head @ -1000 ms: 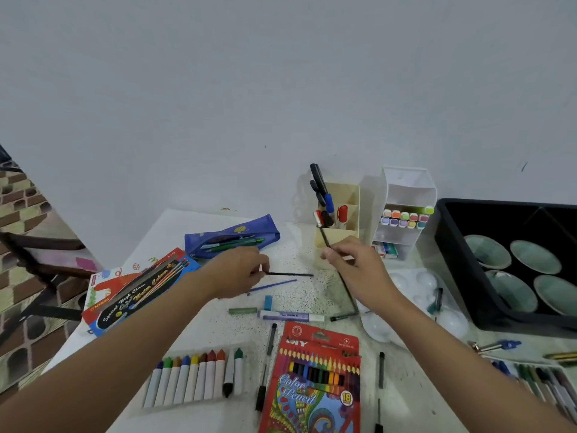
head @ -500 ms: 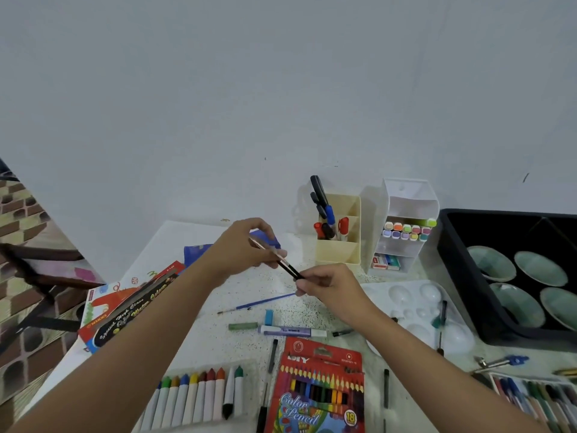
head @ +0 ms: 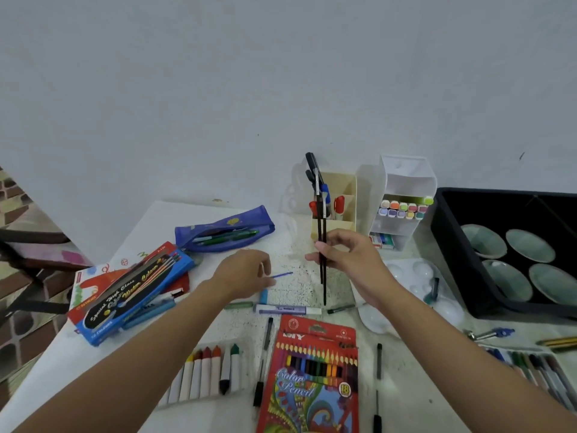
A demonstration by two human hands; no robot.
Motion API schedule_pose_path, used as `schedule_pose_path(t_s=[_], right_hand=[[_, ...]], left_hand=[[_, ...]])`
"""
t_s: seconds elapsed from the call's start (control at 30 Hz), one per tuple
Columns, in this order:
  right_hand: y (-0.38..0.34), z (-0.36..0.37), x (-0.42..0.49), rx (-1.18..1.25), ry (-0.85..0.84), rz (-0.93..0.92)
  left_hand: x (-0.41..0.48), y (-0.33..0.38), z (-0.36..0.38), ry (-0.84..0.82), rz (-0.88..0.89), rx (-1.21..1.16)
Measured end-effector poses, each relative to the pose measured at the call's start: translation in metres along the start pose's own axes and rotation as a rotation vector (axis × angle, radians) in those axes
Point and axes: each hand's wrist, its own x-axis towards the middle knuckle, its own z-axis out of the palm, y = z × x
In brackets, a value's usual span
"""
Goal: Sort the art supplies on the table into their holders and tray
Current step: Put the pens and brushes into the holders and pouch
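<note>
My right hand (head: pixel 351 259) pinches two black paintbrushes (head: pixel 322 232) and holds them upright above the table, just in front of the beige pen holder (head: pixel 345 225). That holder has black, blue and red markers standing in it. My left hand (head: pixel 242 273) is low over the table, its curled fingertips pinching a thin blue paintbrush (head: pixel 282 274) that lies there; the brush's left part is hidden under the hand. To the right stand a white marker organiser (head: pixel 406 179) and a black tray (head: pixel 449 245) with green bowls.
A white palette (head: pixel 402 273) lies under my right wrist. A blue pencil case (head: pixel 224 235) and a watercolour box (head: pixel 134 292) are on the left. In front lie crayons (head: pixel 212 373), a coloured-pencil box (head: pixel 315 370), a purple marker (head: pixel 285 309) and several pens.
My left hand let go of the black brush it held with my right hand and dropped to the blue brush. My right hand rose and turned both black brushes upright.
</note>
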Motion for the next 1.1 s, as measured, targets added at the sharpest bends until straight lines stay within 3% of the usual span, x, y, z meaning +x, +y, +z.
schedule_pose_path(t_s=[0.13,0.2,0.43,0.6,0.7,0.8,0.97,1.1], right_hand=[[-0.008,-0.003,-0.003,-0.140,0.051,-0.047],[-0.016,-0.008,-0.002,-0.221,0.099,-0.095],[-0.068,-0.023,0.023,-0.316,0.331,-0.296],[-0.102,-0.029,0.049,-0.393,0.454,-0.419],[-0.117,-0.030,0.068,-0.465,0.500,-0.477],[-0.116,-0.029,0.087,-0.501,0.495,-0.446],[-0.102,-0.024,0.102,-0.522,0.487,-0.399],[-0.091,-0.022,0.110,-0.592,0.471,-0.374]], left_hand=[[0.006,0.013,-0.002,-0.022,0.158,0.281],[0.006,0.019,-0.012,-0.009,0.208,0.240],[0.009,0.068,-0.093,0.082,0.308,-0.489],[0.029,0.099,-0.129,0.047,0.205,-0.911],[0.052,0.114,-0.148,0.029,0.138,-1.000],[0.073,0.124,-0.164,0.001,0.099,-0.862],[0.098,0.131,-0.183,-0.060,0.208,-0.167],[0.114,0.142,-0.187,0.041,0.295,0.153]])
